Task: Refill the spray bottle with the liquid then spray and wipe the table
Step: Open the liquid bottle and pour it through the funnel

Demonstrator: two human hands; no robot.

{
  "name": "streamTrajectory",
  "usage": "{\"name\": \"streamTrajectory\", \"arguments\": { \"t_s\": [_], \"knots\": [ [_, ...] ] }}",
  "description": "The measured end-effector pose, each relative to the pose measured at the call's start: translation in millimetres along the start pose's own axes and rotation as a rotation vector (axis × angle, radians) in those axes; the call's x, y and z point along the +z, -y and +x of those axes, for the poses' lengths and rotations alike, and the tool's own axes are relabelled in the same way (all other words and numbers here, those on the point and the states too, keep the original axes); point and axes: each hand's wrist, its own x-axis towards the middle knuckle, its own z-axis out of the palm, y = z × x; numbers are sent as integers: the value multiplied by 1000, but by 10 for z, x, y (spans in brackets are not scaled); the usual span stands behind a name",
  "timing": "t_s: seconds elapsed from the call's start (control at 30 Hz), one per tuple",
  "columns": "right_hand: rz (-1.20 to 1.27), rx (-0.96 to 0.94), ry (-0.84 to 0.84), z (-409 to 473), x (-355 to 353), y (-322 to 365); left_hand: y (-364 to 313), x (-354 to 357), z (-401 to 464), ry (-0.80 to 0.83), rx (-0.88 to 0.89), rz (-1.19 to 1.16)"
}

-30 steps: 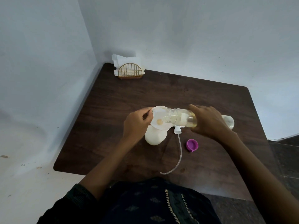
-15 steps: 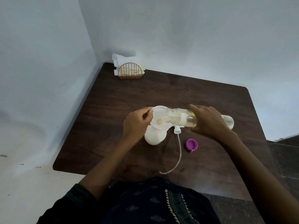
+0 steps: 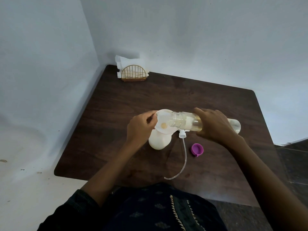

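A white spray bottle (image 3: 159, 141) stands on the dark wooden table (image 3: 208, 100) with a white funnel (image 3: 164, 122) in its neck. My left hand (image 3: 140, 127) pinches the funnel's rim on its left side. My right hand (image 3: 215, 126) grips a clear plastic bottle (image 3: 185, 122) of yellowish liquid, tipped on its side with its mouth over the funnel. A little liquid shows at the funnel's bottom. The spray head (image 3: 182, 134) with its long clear tube (image 3: 183, 157) lies on the table beside the spray bottle.
A purple cap (image 3: 197, 149) lies on the table right of the tube. A gold wire napkin holder (image 3: 134, 74) with white napkins stands at the far left corner. Walls close the left and back sides.
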Motion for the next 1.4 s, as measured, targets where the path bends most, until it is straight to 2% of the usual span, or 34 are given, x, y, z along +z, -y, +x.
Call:
{"name": "streamTrajectory", "arguments": {
  "t_s": [1.4],
  "knots": [
    [13,-2,-13,-32,-8,-8,-47,-13,-21,8,-32,-10]
  ]
}}
